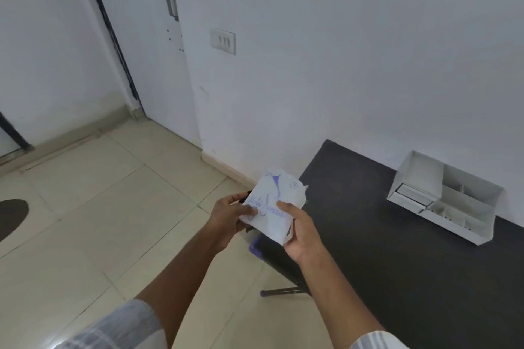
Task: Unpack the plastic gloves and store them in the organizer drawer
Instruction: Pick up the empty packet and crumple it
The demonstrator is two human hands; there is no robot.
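Observation:
A white plastic glove packet (276, 201) with blue print is held in front of me, over the left edge of the dark table (397, 249). My left hand (229, 217) grips its left side and my right hand (299, 231) grips its lower right corner, thumb on the printed face. The packet's top edge looks torn and ragged. A white desk organizer (445, 195) stands at the table's back right against the wall, with open compartments on top and a small drawer (411, 196) at its lower left, slightly pulled out.
Beige floor tiles (113, 207) spread to the left. A white door (158, 51) with a metal handle and a wall switch plate (222, 41) are behind. A table leg (283, 291) shows below the tabletop. A dark shape (12, 215) lies on the floor far left.

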